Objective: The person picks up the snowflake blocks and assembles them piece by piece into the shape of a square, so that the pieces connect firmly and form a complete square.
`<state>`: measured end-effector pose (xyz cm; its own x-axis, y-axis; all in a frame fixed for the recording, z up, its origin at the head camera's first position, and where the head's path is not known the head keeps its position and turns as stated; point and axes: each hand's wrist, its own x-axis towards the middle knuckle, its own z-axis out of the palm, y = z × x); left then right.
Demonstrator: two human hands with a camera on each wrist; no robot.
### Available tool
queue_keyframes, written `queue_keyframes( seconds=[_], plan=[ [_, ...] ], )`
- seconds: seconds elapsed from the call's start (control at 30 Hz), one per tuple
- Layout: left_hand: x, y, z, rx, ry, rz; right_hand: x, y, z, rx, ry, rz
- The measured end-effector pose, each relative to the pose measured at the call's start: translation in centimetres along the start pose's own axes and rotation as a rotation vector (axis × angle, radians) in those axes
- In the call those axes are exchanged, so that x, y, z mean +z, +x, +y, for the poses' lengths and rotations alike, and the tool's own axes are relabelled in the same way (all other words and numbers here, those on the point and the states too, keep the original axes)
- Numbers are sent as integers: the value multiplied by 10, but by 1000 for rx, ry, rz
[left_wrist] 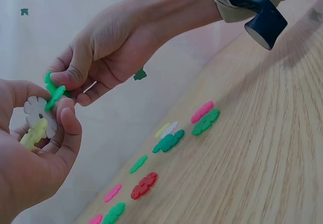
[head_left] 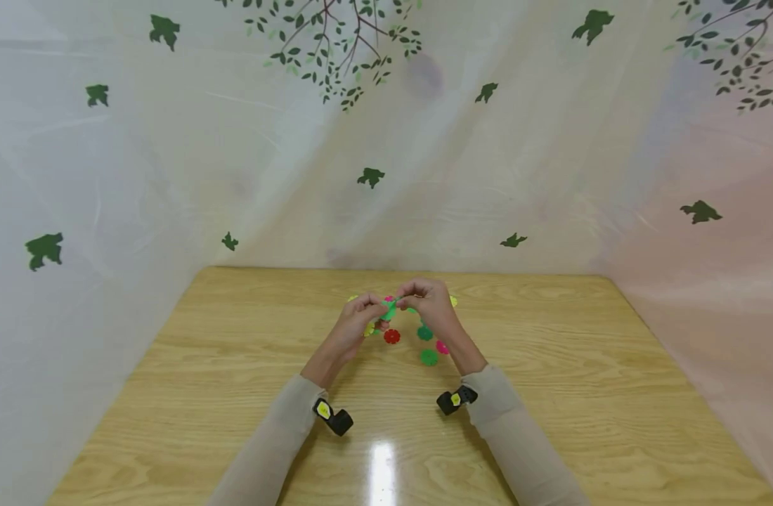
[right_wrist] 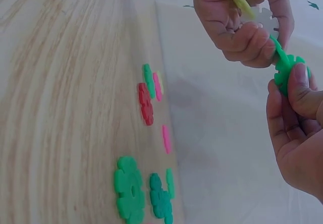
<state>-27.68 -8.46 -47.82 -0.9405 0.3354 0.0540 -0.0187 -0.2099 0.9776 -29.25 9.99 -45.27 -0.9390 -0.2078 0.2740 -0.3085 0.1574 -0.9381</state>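
My left hand point(head_left: 351, 325) grips a small cluster of flower-shaped plastic discs above the table. A whitish disc point(left_wrist: 36, 112) is in its fingers, with a yellow disc point(left_wrist: 34, 134) set crosswise against it near the palm. My right hand point(head_left: 432, 309) pinches a green notched disc point(right_wrist: 290, 71) between thumb and fingers. That disc meets another green piece point(right_wrist: 277, 47) edge-on, close at the left fingertips and beside the whitish disc. How firmly the two green pieces are joined I cannot tell.
Loose flower discs lie on the wooden table point(head_left: 235, 393) below and around the hands. Among them are a red disc point(head_left: 392, 336), a green disc point(head_left: 429, 358), a dark green disc point(head_left: 425, 332) and a pink disc point(head_left: 442, 347). A pale printed curtain point(head_left: 298, 211) hangs behind the table.
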Motion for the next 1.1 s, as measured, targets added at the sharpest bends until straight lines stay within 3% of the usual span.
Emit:
queue_keyframes(
  seconds=[0.33,0.47,0.8,0.97,1.1],
  plan=[
    [-2,-5,8,2,57,-73,-8,-2,-8,59,16,-63],
    [-3,-6,9,-32,67,-83,-10,-2,-9,70,11,-97],
    [-5,-5,8,-108,86,-94,-7,0,-3,-11,-60,-109],
    [-5,-4,7,-129,131,-76,-4,2,-4,-18,-99,-126],
    [-7,-3,5,-138,131,-24,-4,5,-5,-33,-174,-138]
  ],
)
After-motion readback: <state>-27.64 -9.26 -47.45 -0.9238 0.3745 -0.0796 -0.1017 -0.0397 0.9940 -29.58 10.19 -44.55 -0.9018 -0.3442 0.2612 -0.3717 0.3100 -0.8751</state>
